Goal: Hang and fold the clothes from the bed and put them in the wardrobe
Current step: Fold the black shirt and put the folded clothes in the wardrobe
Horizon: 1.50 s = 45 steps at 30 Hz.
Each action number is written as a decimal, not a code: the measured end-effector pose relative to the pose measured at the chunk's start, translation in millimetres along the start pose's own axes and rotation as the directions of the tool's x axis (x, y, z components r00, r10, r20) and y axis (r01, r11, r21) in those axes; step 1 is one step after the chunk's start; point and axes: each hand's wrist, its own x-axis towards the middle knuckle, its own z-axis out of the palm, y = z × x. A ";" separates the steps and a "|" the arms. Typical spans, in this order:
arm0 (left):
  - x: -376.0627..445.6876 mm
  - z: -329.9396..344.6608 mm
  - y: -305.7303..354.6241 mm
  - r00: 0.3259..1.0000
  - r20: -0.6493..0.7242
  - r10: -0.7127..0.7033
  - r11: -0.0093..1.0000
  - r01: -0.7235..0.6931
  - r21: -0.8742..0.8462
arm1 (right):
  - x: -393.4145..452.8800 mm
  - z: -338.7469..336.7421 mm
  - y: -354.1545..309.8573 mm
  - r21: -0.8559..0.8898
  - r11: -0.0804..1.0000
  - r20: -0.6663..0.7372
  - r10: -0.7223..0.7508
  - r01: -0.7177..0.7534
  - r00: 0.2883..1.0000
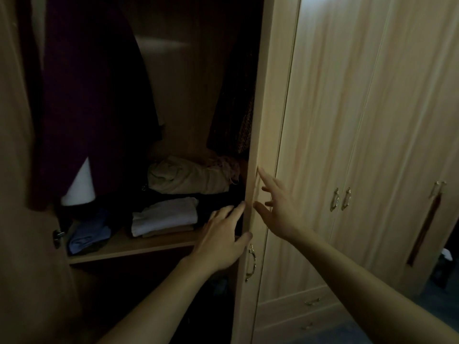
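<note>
The light wood wardrobe [323,120] stands open on its left side, dark inside. On its shelf [129,247] lie a folded white garment [164,216], a pale bundled cloth [188,178] and a blue garment [87,234]. Dark maroon clothes [89,95] hang above at the left, and a patterned dark garment [236,108] hangs at the right. My left hand [221,242] rests on the edge of the open door [255,145], thumb on the front and fingers inside. My right hand [275,207] hovers at the door's outer face, fingers spread, holding nothing.
Brass handles [341,198] sit on the closed doors to the right, and another handle [250,263] is on the door by my left hand. A left door panel [15,170] swings outward with a small knob [58,235]. Drawers [298,309] run along the bottom.
</note>
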 end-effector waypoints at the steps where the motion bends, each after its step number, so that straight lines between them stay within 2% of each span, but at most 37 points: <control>1: 0.4 -2.2 -6.9 1.000 0.003 -0.008 0.999 0.008 -0.035 | 5.3 3.9 -3.3 -0.017 1.000 0.004 0.008 -0.008 1.000; 5: 2.7 -13.8 -35.0 0.999 0.034 -0.041 0.992 0.045 -0.117 | 25.9 16.6 -13.8 -0.104 0.993 0.071 0.063 -0.056 0.995; 11: 14.2 -32.0 -72.3 0.995 0.049 -0.087 0.996 0.088 -0.017 | 50.7 43.5 -24.6 -0.186 0.981 0.131 0.079 -0.054 0.988; 19: 24.8 -29.4 -109.9 0.992 -0.066 -0.104 0.995 0.104 -0.013 | 82.9 87.1 -8.7 -0.258 0.959 0.077 -0.097 0.113 0.992; 24: 40.3 -39.8 -119.2 0.985 -0.135 -0.112 0.982 0.130 0.134 | 112.6 109.5 14.7 -0.304 0.925 0.003 -0.239 0.228 0.971; 27: 55.8 -47.9 -123.0 0.976 -0.213 -0.053 0.955 0.112 0.275 | 126.5 130.7 24.1 -0.308 0.924 -0.009 -0.241 0.227 0.970; 29: 66.3 -49.9 -124.3 0.964 -0.262 -0.043 0.944 0.124 0.304 | 135.7 139.3 30.0 -0.309 0.925 -0.025 -0.240 0.221 0.971; 38: 92.7 -47.8 -142.9 0.931 -0.353 -0.091 0.947 0.190 0.258 | 169.3 147.1 36.2 -0.278 0.919 -0.149 -0.330 0.281 0.932; 45: 100.2 -53.7 -161.4 0.921 -0.387 -0.040 0.980 0.112 0.166 | 179.8 154.0 36.4 -0.340 0.905 -0.139 -0.317 0.255 0.938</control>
